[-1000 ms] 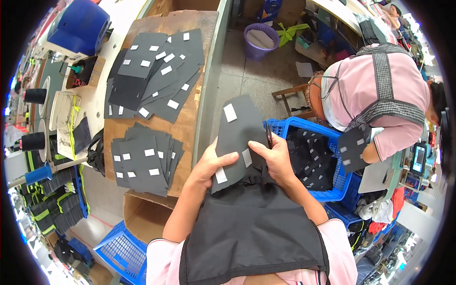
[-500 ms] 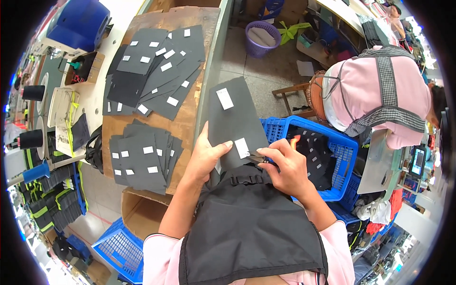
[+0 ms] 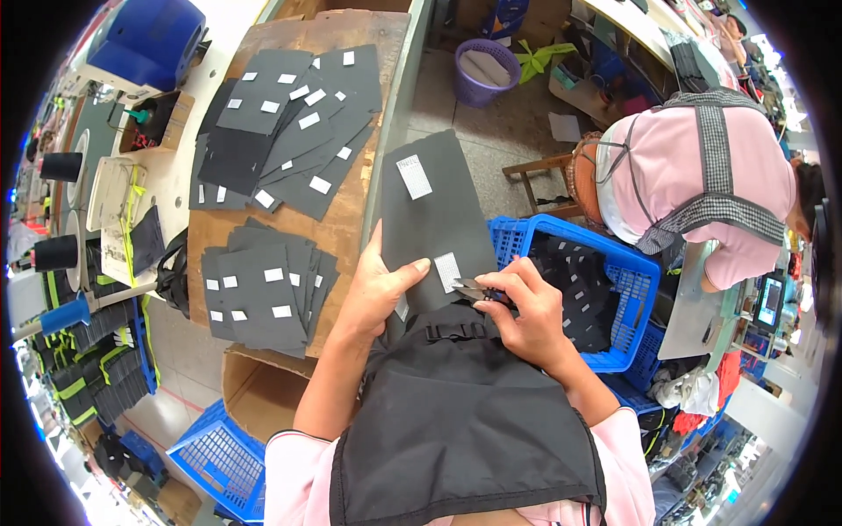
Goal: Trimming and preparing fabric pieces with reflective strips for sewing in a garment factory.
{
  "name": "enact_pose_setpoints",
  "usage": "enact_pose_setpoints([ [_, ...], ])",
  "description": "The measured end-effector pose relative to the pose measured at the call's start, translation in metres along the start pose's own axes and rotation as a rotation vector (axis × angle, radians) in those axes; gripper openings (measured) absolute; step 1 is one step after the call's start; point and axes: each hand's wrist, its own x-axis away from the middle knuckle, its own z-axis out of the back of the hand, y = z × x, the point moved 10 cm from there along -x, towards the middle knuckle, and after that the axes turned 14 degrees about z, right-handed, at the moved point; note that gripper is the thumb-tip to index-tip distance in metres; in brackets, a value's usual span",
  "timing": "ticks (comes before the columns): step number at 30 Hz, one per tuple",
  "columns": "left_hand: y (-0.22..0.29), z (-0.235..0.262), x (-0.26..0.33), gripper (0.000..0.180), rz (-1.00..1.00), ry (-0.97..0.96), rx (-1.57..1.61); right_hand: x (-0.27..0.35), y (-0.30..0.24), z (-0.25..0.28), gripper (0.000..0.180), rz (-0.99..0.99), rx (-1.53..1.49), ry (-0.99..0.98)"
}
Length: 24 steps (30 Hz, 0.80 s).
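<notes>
My left hand grips a dark grey fabric panel by its lower left edge, thumb on top and fingers underneath. Two white rectangular patches are on the panel, one near its top and the lower patch beside my thumb. In my right hand is a pair of small thread snips, held between thumb and fingers. Their blade tips are at the right edge of the lower patch. To the left, similar panels with white patches lie in a spread upper pile and a lower pile on a wooden board.
A blue plastic basket with dark patched pieces stands by my right hand. Below the board are a cardboard box and another blue basket. A co-worker in pink sits at the right; a purple bin stands on the floor ahead.
The snips have turned in my right hand, so their blades show more and the orange part is hidden. The panel has tilted slightly. The co-worker's arm has shifted.
</notes>
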Motion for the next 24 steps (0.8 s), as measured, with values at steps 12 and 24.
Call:
enact_pose_setpoints([
  [12, -0.002, 0.001, -0.001, 0.062, 0.010, -0.008, -0.002, -0.002, -0.001, 0.008, 0.026, -0.030, -0.014, -0.021],
  [24, -0.008, 0.005, -0.003, 0.060, 0.015, -0.008, 0.036, 0.002, -0.007, 0.008, 0.024, 0.059, -0.088, 0.035],
])
